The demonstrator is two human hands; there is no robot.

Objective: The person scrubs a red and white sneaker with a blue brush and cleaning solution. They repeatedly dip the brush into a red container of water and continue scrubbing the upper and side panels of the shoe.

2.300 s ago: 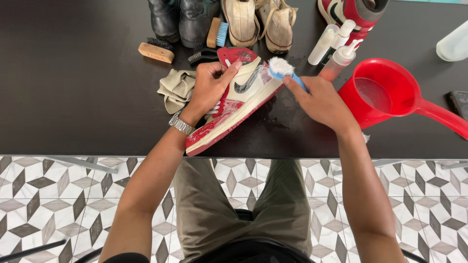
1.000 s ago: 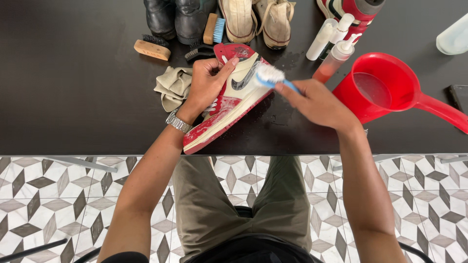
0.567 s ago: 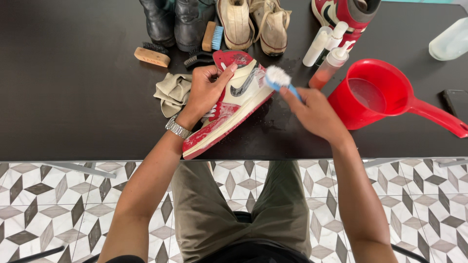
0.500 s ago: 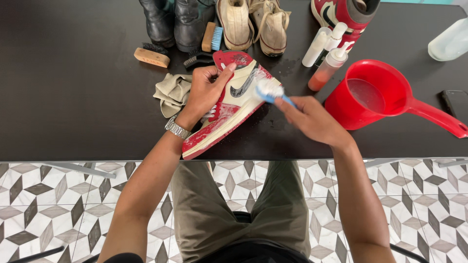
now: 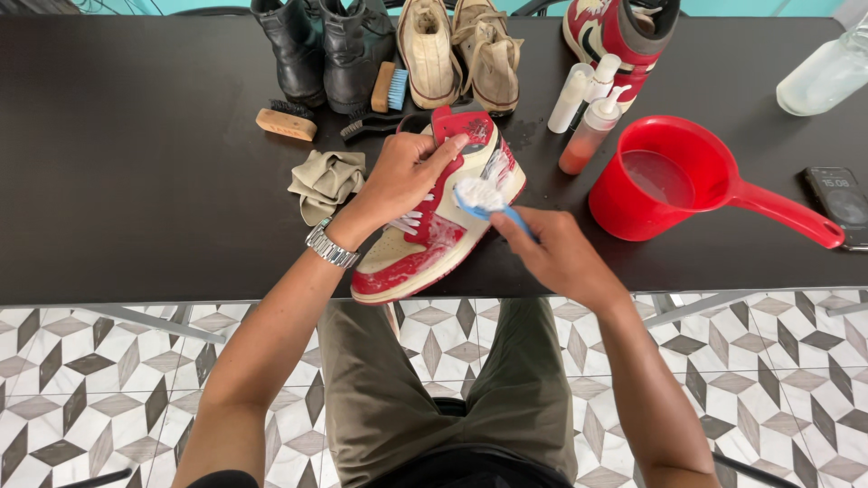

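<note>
The left hand (image 5: pixel 402 176) is gripping the collar of a red-and-cream sneaker (image 5: pixel 434 217) lying on the near edge of the black table (image 5: pixel 136 181). The right hand (image 5: pixel 556 258) is closed around a blue brush (image 5: pixel 484 199), pressing its white bristles against the sneaker's side. A red water scoop (image 5: pixel 669 190) is sitting just right, bottles (image 5: pixel 588 113) beyond it, a crumpled cloth (image 5: pixel 325 181) left, boots (image 5: pixel 321 50) far.

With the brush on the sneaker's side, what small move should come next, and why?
Probably a short scrub stroke toward the toe: the right hand has the blue brush on the sneaker, steadied by the left hand, and suds show there.
</note>
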